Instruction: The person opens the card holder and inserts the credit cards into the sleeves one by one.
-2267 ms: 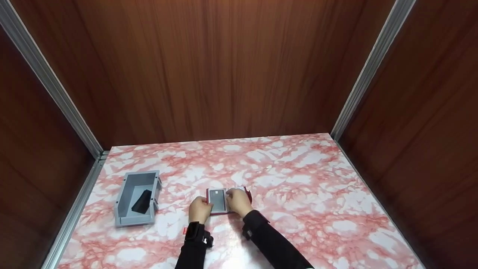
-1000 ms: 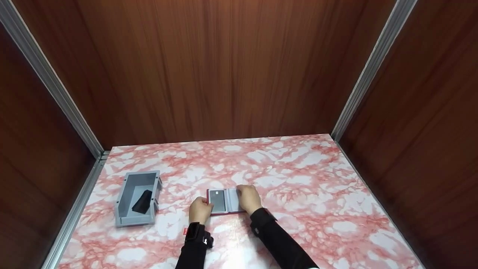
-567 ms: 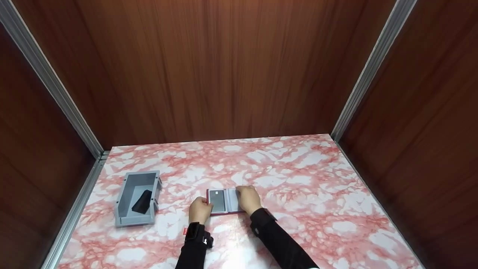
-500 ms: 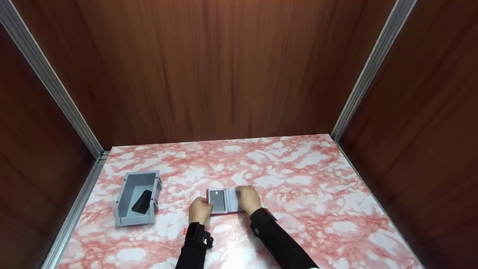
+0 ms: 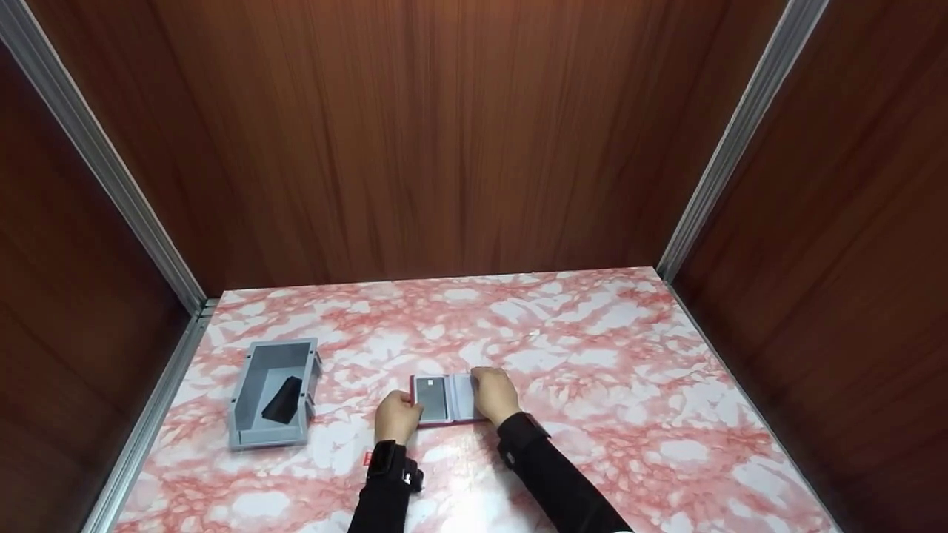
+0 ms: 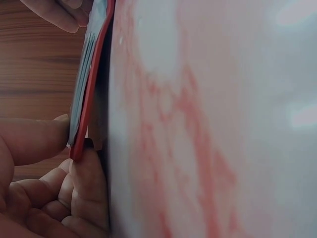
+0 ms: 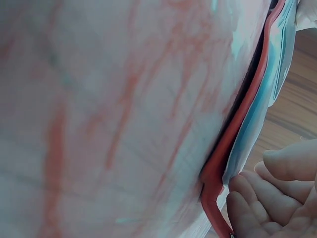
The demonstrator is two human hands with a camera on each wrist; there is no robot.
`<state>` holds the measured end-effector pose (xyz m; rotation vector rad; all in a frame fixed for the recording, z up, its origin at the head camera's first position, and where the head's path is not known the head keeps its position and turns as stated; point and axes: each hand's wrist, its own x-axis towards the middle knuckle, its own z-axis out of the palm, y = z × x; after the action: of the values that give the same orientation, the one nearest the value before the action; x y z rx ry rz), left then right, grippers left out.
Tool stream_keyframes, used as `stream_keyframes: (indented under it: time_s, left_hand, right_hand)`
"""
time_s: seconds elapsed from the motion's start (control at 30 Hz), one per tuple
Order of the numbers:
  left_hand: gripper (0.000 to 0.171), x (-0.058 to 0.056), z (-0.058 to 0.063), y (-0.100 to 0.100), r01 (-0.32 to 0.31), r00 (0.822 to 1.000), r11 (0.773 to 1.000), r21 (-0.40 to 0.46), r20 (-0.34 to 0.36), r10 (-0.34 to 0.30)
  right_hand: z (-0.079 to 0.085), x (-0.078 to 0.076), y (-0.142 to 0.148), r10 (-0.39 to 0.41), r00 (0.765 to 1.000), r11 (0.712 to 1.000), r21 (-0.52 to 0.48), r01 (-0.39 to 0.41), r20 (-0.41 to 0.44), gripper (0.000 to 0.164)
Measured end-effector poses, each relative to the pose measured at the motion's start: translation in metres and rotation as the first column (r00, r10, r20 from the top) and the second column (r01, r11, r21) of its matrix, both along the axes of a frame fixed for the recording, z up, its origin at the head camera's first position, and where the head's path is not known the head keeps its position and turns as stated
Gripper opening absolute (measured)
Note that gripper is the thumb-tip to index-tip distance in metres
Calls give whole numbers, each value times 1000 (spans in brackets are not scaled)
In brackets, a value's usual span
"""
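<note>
A red card holder (image 5: 449, 422) lies spread wide on the table, its clear sleeves (image 5: 463, 396) facing up. A grey card (image 5: 432, 397) with a small pale square shows in the left-hand sleeve. My left hand (image 5: 396, 417) pinches the holder's left edge; the left wrist view shows the thumb on the stacked sleeves (image 6: 83, 79) and curled fingers under the red cover (image 6: 92, 91). At the right side is my right hand (image 5: 498, 394), its curled fingers (image 7: 255, 198) against the sleeve end beside the red flap (image 7: 213, 213). From above, the right hand hides the holder's right edge.
A grey plastic bin (image 5: 248, 385) stands to the left, with a black flat object (image 5: 282, 400) inside. A small red tag (image 5: 368, 458) lies by the left wrist. Wooden panels (image 5: 444, 148) enclose the marbled red-and-white table (image 5: 592, 355) at the back and sides.
Since the oldest frame my right hand has moved from the holder's middle to its right side, and the right-hand sleeve has come into view. The left hand has kept its grip in place.
</note>
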<state>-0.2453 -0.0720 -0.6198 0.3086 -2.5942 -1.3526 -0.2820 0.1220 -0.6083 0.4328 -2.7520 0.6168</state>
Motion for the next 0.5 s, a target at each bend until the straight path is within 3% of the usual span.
stream_keyframes:
  time_s: [0.23, 0.5]
  left_hand:
    - [15, -1, -1, 1, -6, 1000, 1000, 5, -13, 6]
    - [14, 0, 1, 1, -6, 1000, 1000, -9, -4, 6]
  right_hand:
    - [0, 0, -1, -1, 1000, 999, 37, 2, -24, 23]
    - [1, 1, -2, 17, 997, 1000, 9, -16, -74, 7]
